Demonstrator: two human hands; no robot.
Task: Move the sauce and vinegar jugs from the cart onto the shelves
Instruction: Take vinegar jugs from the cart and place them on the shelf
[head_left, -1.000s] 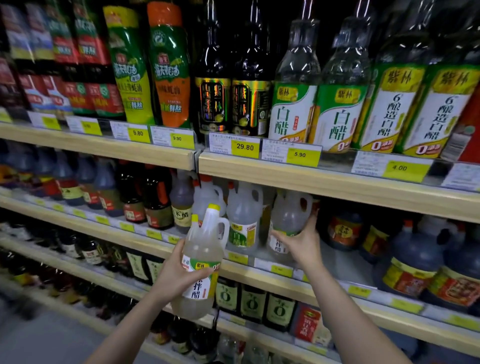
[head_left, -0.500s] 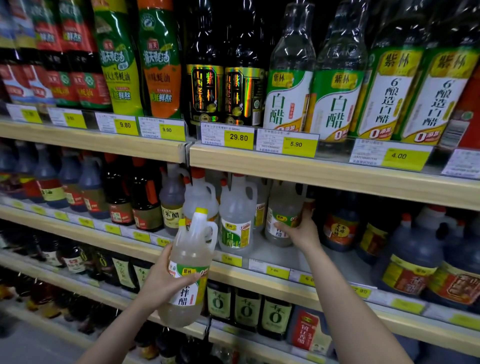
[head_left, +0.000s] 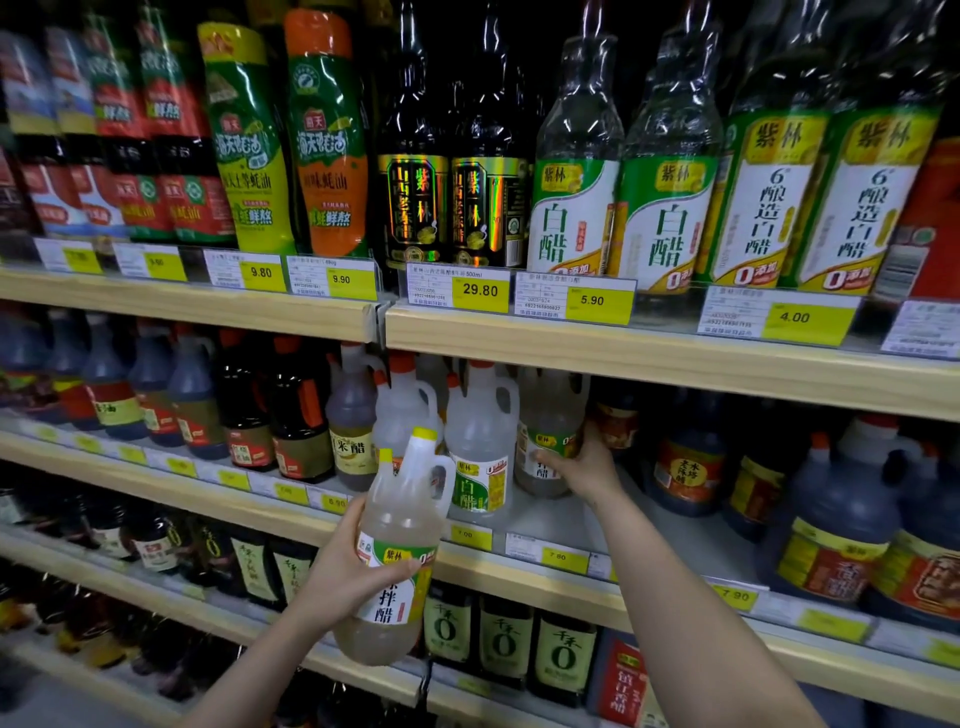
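Note:
My left hand grips a pale vinegar jug with a yellow cap and a green-and-white label, held tilted in front of the middle shelf. My right hand reaches into that shelf and holds a second pale jug standing at the back, beside a white vinegar jug with an orange cap. The cart is out of view.
Dark sauce jugs fill the middle shelf to the right, with a bare gap of shelf floor between them and my right arm. More jugs crowd the left. Tall bottles line the upper shelf; small bottles stand below.
My right hand has pushed its jug a little deeper into the shelf. My left hand with the yellow-capped jug has stayed about level in front of the shelf edge.

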